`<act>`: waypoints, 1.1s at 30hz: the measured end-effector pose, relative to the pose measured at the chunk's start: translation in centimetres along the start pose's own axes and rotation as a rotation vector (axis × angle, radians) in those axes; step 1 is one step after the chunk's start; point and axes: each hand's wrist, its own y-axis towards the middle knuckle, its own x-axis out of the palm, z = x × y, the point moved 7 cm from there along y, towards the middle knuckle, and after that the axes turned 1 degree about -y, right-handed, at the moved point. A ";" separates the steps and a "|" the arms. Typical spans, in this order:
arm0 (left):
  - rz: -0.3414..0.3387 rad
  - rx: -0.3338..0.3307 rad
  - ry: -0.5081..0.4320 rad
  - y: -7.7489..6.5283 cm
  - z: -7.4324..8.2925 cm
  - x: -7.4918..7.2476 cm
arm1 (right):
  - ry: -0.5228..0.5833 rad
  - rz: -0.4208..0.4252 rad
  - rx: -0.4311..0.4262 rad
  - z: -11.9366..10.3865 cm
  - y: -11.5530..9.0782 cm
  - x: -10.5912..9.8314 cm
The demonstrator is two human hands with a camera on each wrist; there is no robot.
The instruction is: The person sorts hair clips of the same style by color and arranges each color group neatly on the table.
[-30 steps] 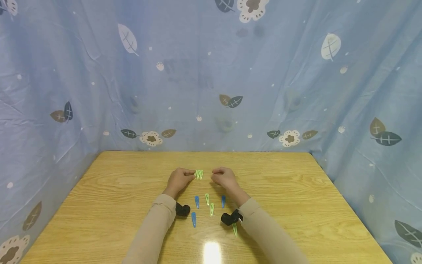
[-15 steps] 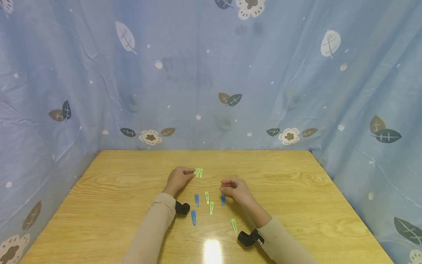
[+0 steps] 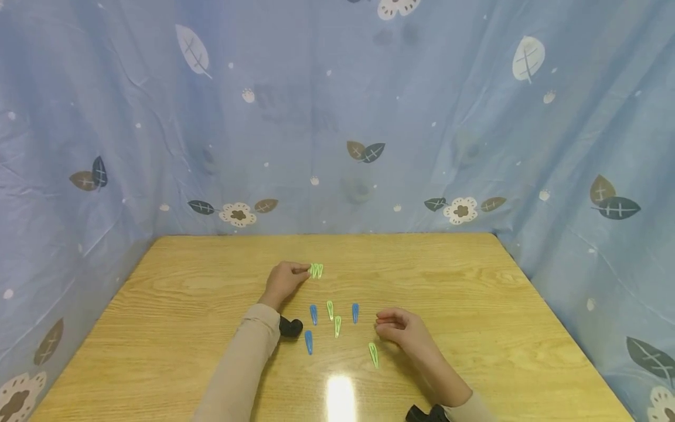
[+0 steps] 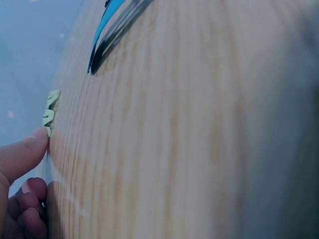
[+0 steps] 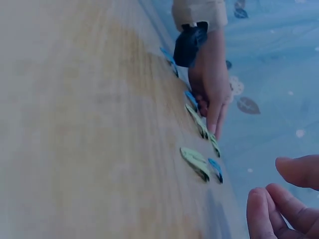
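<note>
Several light green snap hair clips [image 3: 320, 271] stand side by side in a short row towards the back of the table. My left hand [image 3: 281, 284] is at the row's left end, its thumb and forefinger pinching the outermost green clip; in the left wrist view the thumb [image 4: 22, 157] meets that clip's edge. My right hand [image 3: 408, 334] hovers right of the loose clips, fingers loosely bent and holding nothing. Closest to it is a green hair clip [image 3: 373, 355]. A blue hair clip [image 3: 355, 313] lies farther left of that hand.
Between the arms lie two more green clips [image 3: 330, 310] and two blue clips [image 3: 309, 342] on the wooden table [image 3: 474, 305]. A black wrist camera [image 3: 290, 327] sits by the left cuff. Blue patterned curtains [image 3: 295, 129] surround the table's back and sides.
My right hand has drawn back from beside the green row, passing near the right blue clip, to the near right. The left hand stays at the row. The head view has tilted slightly.
</note>
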 end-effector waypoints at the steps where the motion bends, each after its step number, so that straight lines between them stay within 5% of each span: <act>1: 0.002 -0.003 -0.001 0.0 0.0 -0.1 | -0.003 -0.003 -0.001 0.0 -0.3 -0.2; 12: 0.004 0.006 -0.004 0.1 0.0 0.0 | -0.034 -0.018 0.027 1.3 -2.5 0.5; 20: 0.004 0.010 -0.012 -0.3 0.5 -0.1 | -0.271 0.034 -0.089 0.4 -3.0 1.6; 33: 0.003 0.009 -0.008 0.1 -0.1 0.1 | -0.542 0.077 -0.154 -0.7 -3.3 2.8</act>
